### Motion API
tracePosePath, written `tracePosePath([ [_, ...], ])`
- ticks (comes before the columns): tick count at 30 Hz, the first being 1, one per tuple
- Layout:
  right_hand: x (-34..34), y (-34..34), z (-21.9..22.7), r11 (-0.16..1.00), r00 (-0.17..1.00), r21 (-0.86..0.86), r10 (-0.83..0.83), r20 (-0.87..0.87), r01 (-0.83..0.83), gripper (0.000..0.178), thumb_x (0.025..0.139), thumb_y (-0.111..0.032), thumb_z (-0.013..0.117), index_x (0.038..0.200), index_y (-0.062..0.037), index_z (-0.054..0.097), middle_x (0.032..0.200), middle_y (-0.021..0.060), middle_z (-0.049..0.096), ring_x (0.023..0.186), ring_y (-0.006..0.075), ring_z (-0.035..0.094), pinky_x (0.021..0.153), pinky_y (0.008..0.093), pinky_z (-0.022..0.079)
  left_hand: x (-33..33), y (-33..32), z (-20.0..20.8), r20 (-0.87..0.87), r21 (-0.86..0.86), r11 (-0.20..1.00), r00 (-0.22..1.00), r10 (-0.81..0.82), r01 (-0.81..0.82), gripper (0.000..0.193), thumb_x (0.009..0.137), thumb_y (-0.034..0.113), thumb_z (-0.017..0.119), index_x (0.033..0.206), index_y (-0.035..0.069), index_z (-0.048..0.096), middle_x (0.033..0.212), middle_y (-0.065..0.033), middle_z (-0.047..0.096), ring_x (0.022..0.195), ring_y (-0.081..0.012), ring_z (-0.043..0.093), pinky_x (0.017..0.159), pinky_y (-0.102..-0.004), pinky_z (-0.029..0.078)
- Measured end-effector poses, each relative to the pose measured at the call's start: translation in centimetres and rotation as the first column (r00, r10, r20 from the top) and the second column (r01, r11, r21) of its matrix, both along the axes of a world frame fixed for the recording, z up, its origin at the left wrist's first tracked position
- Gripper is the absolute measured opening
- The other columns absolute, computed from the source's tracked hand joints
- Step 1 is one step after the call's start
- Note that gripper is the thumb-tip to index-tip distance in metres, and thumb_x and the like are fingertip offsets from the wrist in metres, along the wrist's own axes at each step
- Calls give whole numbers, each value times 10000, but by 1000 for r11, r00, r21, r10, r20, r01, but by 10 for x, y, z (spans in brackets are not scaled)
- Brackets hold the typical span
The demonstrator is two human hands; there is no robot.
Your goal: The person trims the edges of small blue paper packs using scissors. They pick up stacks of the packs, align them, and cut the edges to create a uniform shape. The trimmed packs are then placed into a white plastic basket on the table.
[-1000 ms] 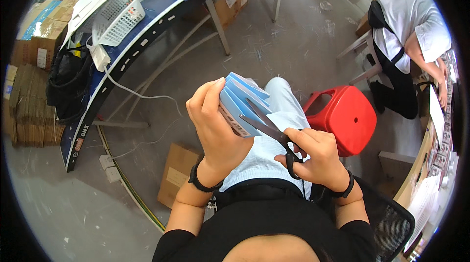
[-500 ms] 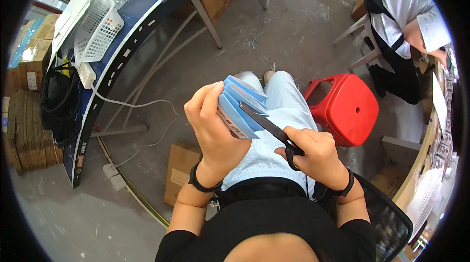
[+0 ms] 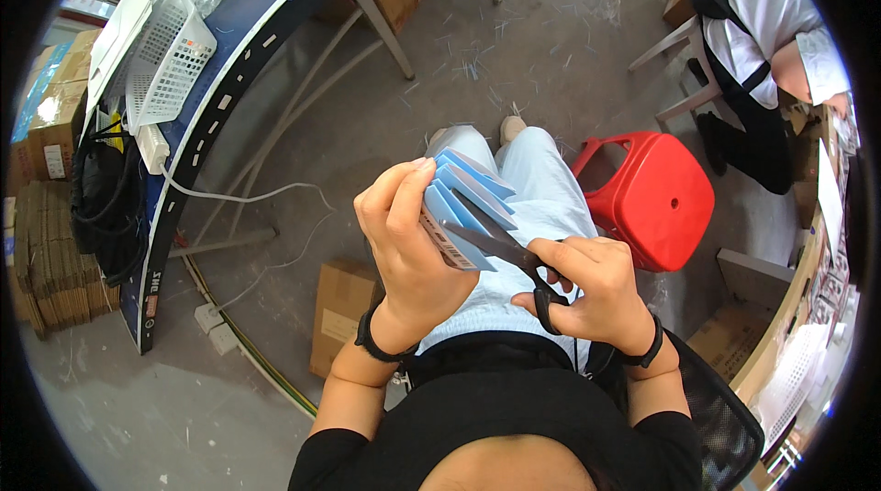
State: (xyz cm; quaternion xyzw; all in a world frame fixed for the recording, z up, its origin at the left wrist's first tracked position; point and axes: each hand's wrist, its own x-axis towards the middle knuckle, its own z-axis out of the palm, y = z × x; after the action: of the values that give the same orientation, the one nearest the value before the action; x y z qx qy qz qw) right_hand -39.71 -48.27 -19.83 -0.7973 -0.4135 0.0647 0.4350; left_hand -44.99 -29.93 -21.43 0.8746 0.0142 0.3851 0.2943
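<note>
My left hand [image 3: 404, 232] is closed on a small stack of light-blue folded card packets [image 3: 473, 186], held up above my lap and fanned apart at the right. A printed label shows on the lower packet. My right hand [image 3: 592, 287] grips black-handled scissors [image 3: 543, 294], fingers through the handles. The dark blades point up and left, parted, and reach in at the lower packets. Whether they touch the card edge, I cannot tell.
A red plastic stool [image 3: 656, 202] stands to my right, with a seated person [image 3: 766, 41] beyond it. A blue-topped table [image 3: 220, 60] at left bears a white basket [image 3: 172, 60]. A cardboard box [image 3: 341, 315] and power cable lie on the floor, with thin offcuts farther off.
Both hands have shifted slightly right and down with the packets and scissors. The packets are spread wider, and the scissor blades look more parted, with the lower handle swung away.
</note>
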Motion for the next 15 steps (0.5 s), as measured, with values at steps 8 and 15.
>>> tracePosePath([
  [8, 2, 2, -4, 1000, 999, -10, 23, -32, -24, 397, 626, -245, 801, 928, -49, 634, 587, 58, 519, 466, 215, 508, 445, 308, 374, -1, 3, 2, -22, 14, 1000, 1000, 15, -14, 744, 575, -6, 747, 1236, 1, 407, 1150, -175, 467, 1006, -294, 451, 847, -368, 361],
  [15, 2, 5, -4, 997, 996, -29, 68, -50, -69, 386, 662, -231, 790, 948, -37, 620, 575, 63, 508, 468, 212, 508, 444, 311, 371, -2, 4, 0, -19, 28, 999, 999, 30, -29, 723, 591, -4, 745, 1231, -7, 410, 1137, -175, 472, 995, -292, 457, 836, -365, 363],
])
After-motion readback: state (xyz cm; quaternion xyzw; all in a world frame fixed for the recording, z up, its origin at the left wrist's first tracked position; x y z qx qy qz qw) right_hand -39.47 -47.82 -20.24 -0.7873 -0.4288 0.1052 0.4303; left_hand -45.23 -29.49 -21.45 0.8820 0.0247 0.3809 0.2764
